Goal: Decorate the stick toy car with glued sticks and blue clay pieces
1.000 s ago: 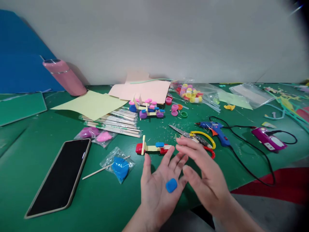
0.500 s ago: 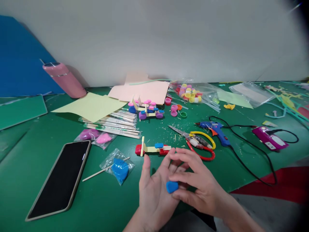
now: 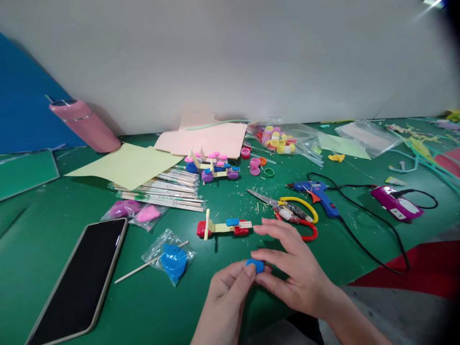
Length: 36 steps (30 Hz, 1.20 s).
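A small lump of blue modelling clay (image 3: pixel 256 265) sits between my two hands, above the front of the green table. My left hand (image 3: pixel 232 292) pinches it between thumb and curled fingers. From the right, my right hand (image 3: pixel 291 268) has its thumb and index finger on the same lump, its other fingers spread. Just beyond lies a little scooter model (image 3: pixel 223 228) of pale sticks with red ends and a blue piece on top. Left of my hands, more blue clay (image 3: pixel 174 261) is in an opened clear bag, with a thin stick (image 3: pixel 143 269) touching it.
Scissors (image 3: pixel 287 211), a blue glue gun (image 3: pixel 318 194) with its cable and a purple power unit (image 3: pixel 395 203) lie to the right. A phone (image 3: pixel 79 282) is at left, near wrapped sticks (image 3: pixel 168 189). Purple-wheeled models (image 3: pixel 219 171), bottle caps (image 3: pixel 255 166) and a pink bottle (image 3: pixel 86 125) stand farther back.
My left hand has gone from an open, upturned palm to a pinch on the blue clay. My right fingers stay on the clay. The view has shifted slightly.
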### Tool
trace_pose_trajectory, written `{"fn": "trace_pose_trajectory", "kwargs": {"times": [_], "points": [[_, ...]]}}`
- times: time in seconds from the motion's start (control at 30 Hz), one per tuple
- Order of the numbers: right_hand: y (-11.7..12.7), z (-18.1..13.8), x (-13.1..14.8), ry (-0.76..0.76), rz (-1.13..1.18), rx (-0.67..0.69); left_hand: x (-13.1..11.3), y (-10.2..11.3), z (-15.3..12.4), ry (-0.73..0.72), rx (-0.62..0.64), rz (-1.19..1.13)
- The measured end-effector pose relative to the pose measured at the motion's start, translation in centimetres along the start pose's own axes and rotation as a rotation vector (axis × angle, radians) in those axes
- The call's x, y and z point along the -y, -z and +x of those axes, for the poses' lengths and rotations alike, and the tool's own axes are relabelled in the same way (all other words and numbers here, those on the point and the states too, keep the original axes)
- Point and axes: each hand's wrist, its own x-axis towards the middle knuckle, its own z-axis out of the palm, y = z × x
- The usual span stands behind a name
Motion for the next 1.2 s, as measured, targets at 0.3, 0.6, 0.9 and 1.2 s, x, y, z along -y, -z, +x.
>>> {"fn": "trace_pose_trajectory", "kwargs": {"times": [0.3,0.6,0.9,1.2], "points": [[0.0,0.2,0.0,0.009,0.002,0.004,0.1,0.3,0.7,0.091,0.022,-0.164],[-0.1,0.1,0.0,-0.032,0.060,0.021,0.3,0.3,0.8,0.095,0.031,-0.194],[-0.4,0.2,-0.1,-0.056,0.116,0.053,0.5,0.6,0.9,0.083,0.037,-0.164],[-0.7,0.1,-0.3,-0.044,0.168,0.042,0.7,0.5,1.1,0.077,0.035,-0.157]]}}
